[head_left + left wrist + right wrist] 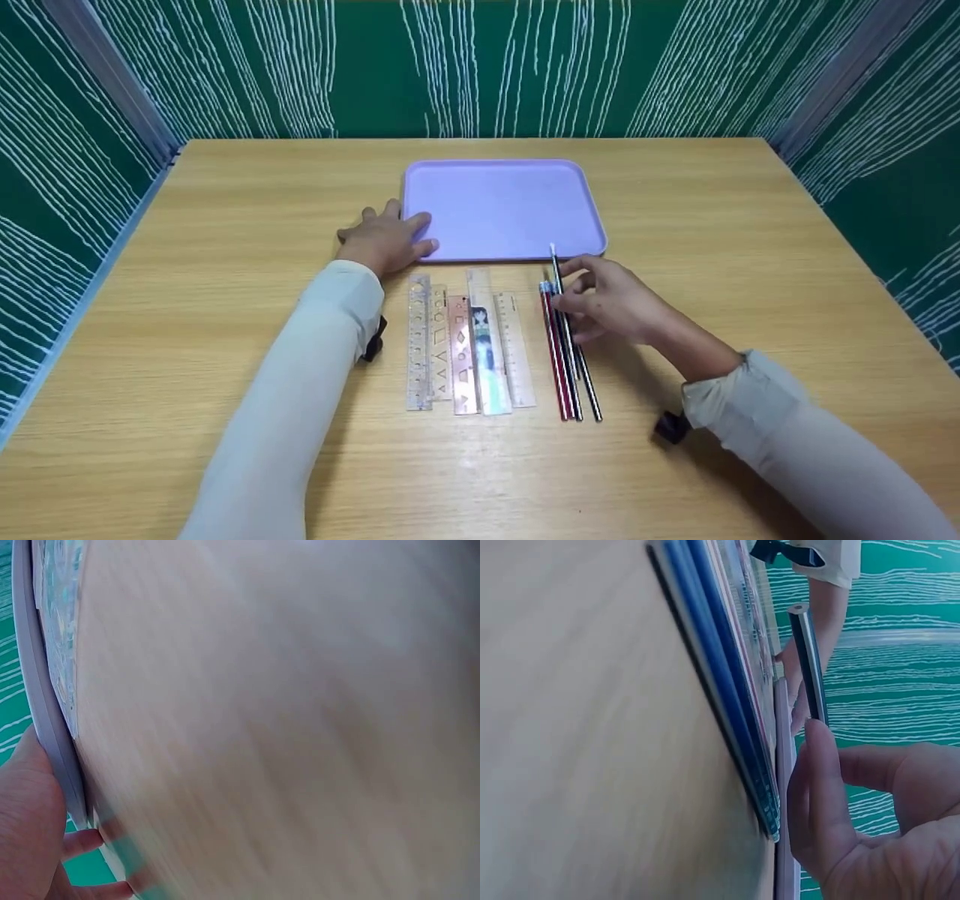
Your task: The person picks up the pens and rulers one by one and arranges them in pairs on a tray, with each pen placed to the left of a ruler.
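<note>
A green backdrop (pixel 375 67) streaked with white lines rises beyond the tray's far edge. The wood-grain surface (pixel 247 225) spreads out on every side of the tray. The lilac tray (pixel 502 210) lies flat, a shallow rectangle with rounded corners and a raised rim. The left hand (pixel 386 244) rests at the tray's near left corner, fingers spread and grasping nothing, its thumb reaching over the rim. The right hand (pixel 611 304) is on the near side of the tray, by its right corner, its fingers bent in a pinch. Five rulers (pixel 489 375), one pink and one with a cartoon figure, lie side by side just before the tray's near edge. To their right, several loose pencils (pixel 554 352) point toward the tray. One dark pencil (pixel 810 660) is pinched between the right hand's thumb and fingers, raised near the tray's near rim.
</note>
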Demonstrator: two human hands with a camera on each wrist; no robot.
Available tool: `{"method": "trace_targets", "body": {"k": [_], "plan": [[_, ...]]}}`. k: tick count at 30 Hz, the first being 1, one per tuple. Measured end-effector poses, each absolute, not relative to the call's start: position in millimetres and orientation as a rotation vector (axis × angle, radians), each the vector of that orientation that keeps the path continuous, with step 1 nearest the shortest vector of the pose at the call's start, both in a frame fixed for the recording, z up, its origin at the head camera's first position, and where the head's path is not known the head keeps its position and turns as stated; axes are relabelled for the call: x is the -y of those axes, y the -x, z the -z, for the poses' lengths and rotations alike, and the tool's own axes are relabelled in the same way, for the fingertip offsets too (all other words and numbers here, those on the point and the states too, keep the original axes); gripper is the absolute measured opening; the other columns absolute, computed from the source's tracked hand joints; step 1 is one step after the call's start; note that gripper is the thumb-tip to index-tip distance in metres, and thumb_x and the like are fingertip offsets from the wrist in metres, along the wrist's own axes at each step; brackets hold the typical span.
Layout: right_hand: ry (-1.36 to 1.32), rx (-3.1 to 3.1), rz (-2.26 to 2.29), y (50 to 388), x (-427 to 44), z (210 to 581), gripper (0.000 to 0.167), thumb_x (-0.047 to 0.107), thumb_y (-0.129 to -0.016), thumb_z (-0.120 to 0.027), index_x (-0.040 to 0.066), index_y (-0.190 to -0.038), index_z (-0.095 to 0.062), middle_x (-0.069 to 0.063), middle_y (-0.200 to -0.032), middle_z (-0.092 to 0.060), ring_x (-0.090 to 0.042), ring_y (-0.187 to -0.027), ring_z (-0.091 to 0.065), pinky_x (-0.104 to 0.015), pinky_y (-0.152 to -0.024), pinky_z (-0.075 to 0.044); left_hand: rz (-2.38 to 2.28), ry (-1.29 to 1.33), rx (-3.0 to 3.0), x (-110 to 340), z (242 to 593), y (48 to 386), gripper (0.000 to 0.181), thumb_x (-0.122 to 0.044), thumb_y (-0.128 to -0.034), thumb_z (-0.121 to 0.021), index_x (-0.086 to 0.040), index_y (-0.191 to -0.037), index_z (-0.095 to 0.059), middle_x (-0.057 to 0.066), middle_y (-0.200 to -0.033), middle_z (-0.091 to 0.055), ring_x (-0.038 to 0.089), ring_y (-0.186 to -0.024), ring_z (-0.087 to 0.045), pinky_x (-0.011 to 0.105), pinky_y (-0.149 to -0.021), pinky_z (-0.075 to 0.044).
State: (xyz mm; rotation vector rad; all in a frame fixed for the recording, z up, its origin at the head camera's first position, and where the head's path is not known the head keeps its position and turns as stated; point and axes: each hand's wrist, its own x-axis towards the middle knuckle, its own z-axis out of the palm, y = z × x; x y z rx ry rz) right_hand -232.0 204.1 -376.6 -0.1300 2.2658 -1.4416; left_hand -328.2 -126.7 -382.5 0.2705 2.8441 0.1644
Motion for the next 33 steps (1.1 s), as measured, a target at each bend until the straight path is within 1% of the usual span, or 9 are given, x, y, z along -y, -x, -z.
{"method": "trace_targets", "body": {"k": [7,12,15,18,24,29,33], "plan": [[0.158,-2.224,1.514,248.1,-191.2,374.4,0.053,0.011,-0.098,-0.067,0.002,-0.142,-0.038,-0.013,-0.106,-0.054,-0.02,-0.084,-0.062,-0.044,-0.075,-0.065,-0.185,-0.263,-2.85,126.9,382.8,327.4,0.067,-0.067,-0.1012,-0.04,-0.042,-0.162,-0.024,0.016,-0.17,-0.016,0.054,-0.147,-0.026,0.087,-0.103,-0.027],[0.17,-2.21,1.541,257.6,-179.1,370.9,0.053,0.012,-0.099,-0.066,0.004,-0.143,-0.038,-0.013,-0.109,-0.055,-0.021,-0.088,-0.06,-0.044,-0.074,-0.065,-0.187,-0.266,-2.846,127.1,382.7,326.7,0.067,-0.068,-0.1011,-0.039,-0.042,-0.162,-0.024,0.015,-0.17,-0.016,0.054,-0.147,-0.026,0.087,-0.102,-0.027],[0.179,-2.212,1.548,263.6,-171.2,368.6,0.053,0.012,-0.099,-0.066,0.004,-0.144,-0.039,-0.013,-0.108,-0.057,-0.021,-0.089,-0.06,-0.045,-0.075,-0.065,-0.177,-0.276,-2.849,127.1,382.8,326.5,0.068,-0.068,-0.1011,-0.039,-0.042,-0.162,-0.024,0.016,-0.169,-0.016,0.054,-0.146,-0.027,0.087,-0.101,-0.028],[0.19,-2.208,1.564,270.3,-163.2,366.6,0.054,0.011,-0.099,-0.066,0.004,-0.144,-0.039,-0.012,-0.107,-0.056,-0.019,-0.086,-0.059,-0.044,-0.074,-0.065,-0.166,-0.284,-2.856,127.1,383.2,326.1,0.068,-0.068,-0.101,-0.039,-0.041,-0.162,-0.024,0.016,-0.168,-0.019,0.054,-0.145,-0.029,0.087,-0.101,-0.029],[0.205,-2.211,1.593,284.5,-146.7,363.2,0.053,0.012,-0.098,-0.068,0.005,-0.143,-0.041,-0.012,-0.107,-0.056,-0.018,-0.078,-0.06,-0.04,-0.067,-0.065,-0.175,-0.281,-2.866,128.6,384.4,326.0,0.067,-0.067,-0.1011,-0.041,-0.041,-0.161,-0.027,0.017,-0.166,-0.022,0.054,-0.144,-0.03,0.088,-0.101,-0.027],[0.187,-2.198,1.589,294.5,-138.3,363.9,0.053,0.014,-0.098,-0.069,0.008,-0.144,-0.043,-0.012,-0.109,-0.057,-0.018,-0.08,-0.06,-0.039,-0.066,-0.065,-0.183,-0.278,-2.863,127.6,383.4,326.3,0.067,-0.067,-0.1011,-0.041,-0.041,-0.161,-0.026,0.017,-0.167,-0.02,0.054,-0.145,-0.028,0.088,-0.101,-0.027],[0.142,-2.159,1.598,301.4,-134.6,367.0,0.054,0.015,-0.098,-0.069,0.01,-0.145,-0.042,-0.01,-0.109,-0.058,-0.018,-0.075,-0.061,-0.037,-0.065,-0.064,-0.189,-0.279,-2.856,127.0,382.8,326.0,0.067,-0.067,-0.1012,-0.041,-0.041,-0.161,-0.026,0.016,-0.168,-0.018,0.055,-0.146,-0.027,0.088,-0.101,-0.028]]}}
